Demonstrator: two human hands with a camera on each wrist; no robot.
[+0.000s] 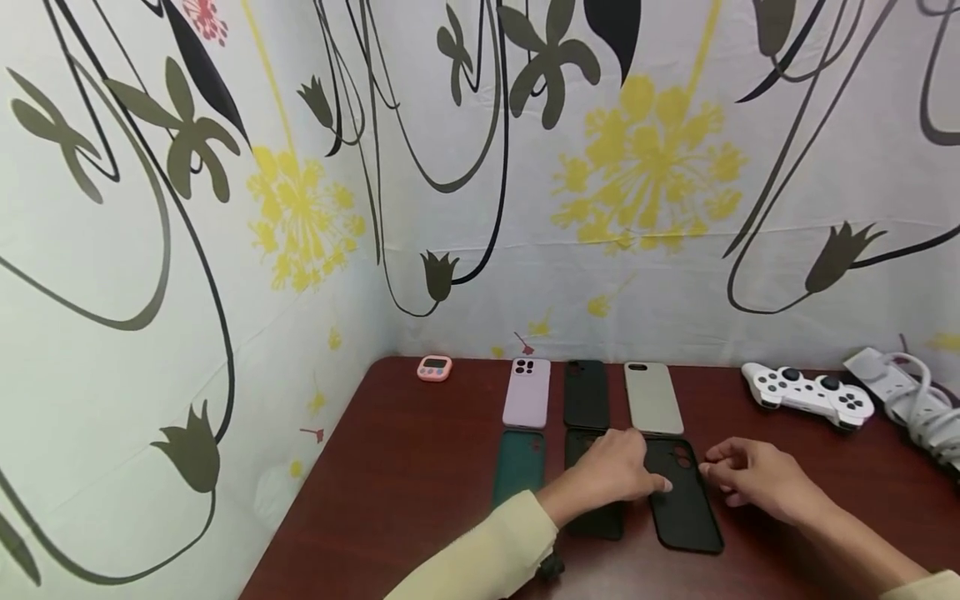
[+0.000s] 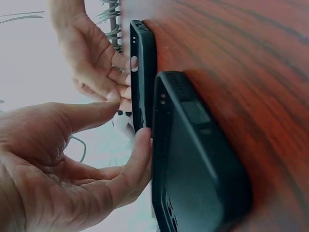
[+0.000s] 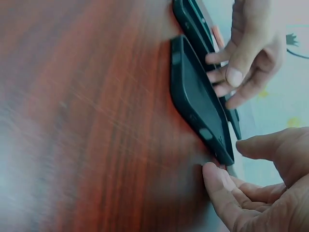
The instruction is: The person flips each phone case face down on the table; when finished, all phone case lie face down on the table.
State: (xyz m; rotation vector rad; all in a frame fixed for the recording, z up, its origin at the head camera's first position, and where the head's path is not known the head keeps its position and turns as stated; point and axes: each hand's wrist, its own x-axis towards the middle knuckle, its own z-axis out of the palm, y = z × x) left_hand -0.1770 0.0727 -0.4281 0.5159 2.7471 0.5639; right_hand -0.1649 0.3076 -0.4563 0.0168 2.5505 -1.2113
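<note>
At the near middle of the dark red worktop (image 1: 420,483), fingers (image 1: 660,482) of the left hand (image 1: 611,471) laid nearly straight along the left edge of the black phone case (image 1: 684,500), touching it without curling round. Opposite, fingers (image 1: 714,467) of the right hand (image 1: 757,479) loosely bent and slightly apart at the same case's right edge near the camera cut-out; touching or a hair clear, cannot tell from above. From the left wrist view, left fingertip (image 2: 142,137) pressed against the rim of that case (image 2: 142,72); from the right wrist view, right thumb (image 3: 217,181) at the case's corner (image 3: 203,106). Case lying flat, slightly skewed, rightmost in the near row. Partly under the left hand, a second black case (image 1: 596,508), just beside the first. Left of that, a dark green case (image 1: 519,467). Behind, in the far row, a lilac case (image 1: 527,393), a black case (image 1: 586,396) and a grey-beige case (image 1: 652,398), side by side and apart. Farther left near the wall, a small pink timer (image 1: 434,367). Far right, a white game controller (image 1: 808,393) and a white cable (image 1: 918,408). Behind everything, a flower-printed cloth (image 1: 300,208) as backdrop. Pale yellow sleeve (image 1: 480,558) on the left forearm.
</note>
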